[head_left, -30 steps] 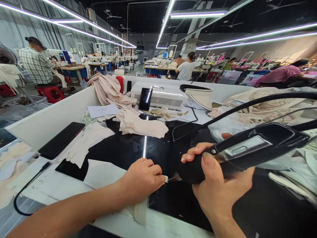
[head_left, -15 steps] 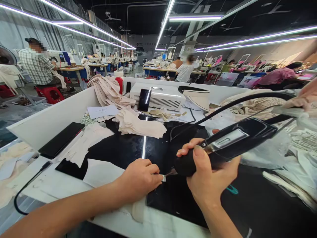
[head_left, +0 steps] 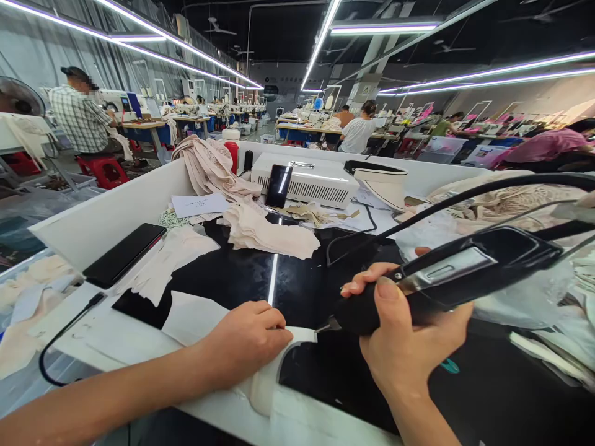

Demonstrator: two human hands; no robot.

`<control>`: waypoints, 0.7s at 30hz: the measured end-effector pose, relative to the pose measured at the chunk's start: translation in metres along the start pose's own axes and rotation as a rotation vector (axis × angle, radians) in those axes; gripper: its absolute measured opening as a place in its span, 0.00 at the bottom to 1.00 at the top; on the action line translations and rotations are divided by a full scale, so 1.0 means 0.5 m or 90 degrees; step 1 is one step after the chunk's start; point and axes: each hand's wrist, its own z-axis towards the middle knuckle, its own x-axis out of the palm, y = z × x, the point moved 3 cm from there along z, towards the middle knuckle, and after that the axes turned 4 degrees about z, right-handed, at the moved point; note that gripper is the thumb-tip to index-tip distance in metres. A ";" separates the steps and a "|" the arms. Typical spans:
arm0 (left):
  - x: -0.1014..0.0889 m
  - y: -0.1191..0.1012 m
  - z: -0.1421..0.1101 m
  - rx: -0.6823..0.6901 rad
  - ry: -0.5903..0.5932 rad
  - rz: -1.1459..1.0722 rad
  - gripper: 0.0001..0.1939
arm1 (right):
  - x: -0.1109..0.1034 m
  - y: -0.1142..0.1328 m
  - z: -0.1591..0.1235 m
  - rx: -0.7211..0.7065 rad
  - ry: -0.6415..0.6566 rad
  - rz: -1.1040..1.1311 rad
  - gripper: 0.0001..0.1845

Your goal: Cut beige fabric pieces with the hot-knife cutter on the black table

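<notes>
My left hand (head_left: 251, 337) lies at the near side of the black work surface (head_left: 297, 282), its fingers pressed together on a whitish fabric strip (head_left: 304, 335). The strip bends down toward the table's near edge. Wrapped in my right hand (head_left: 413, 337) is a black corded handheld tool (head_left: 488, 266) with a silver plate along its body. Its small metal tip (head_left: 331, 324) points left and meets the strip's right end; whether it touches the top or the edge I cannot tell.
A stack of cream fabric pieces (head_left: 272, 235), a phone (head_left: 125, 254) and a second upright phone (head_left: 277, 186) lie around. Behind stands a white vented box (head_left: 307, 179). The tool's cable (head_left: 446, 195) arches to the right. Plastic bags and cloth crowd the right side.
The strip's end now extends farther out from my left fingers. The tool in my right hand has shifted right in the picture, as the view turned slightly left.
</notes>
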 end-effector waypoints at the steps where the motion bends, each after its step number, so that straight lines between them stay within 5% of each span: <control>1: 0.001 0.000 -0.001 -0.003 -0.006 -0.005 0.07 | 0.001 0.002 0.001 -0.003 0.003 -0.003 0.27; 11: 0.011 -0.001 -0.001 -0.018 -0.027 -0.021 0.08 | 0.019 0.019 0.005 0.038 -0.048 0.007 0.26; 21: 0.011 -0.006 0.001 -0.022 -0.033 -0.024 0.10 | 0.049 0.013 -0.004 0.060 -0.009 0.052 0.26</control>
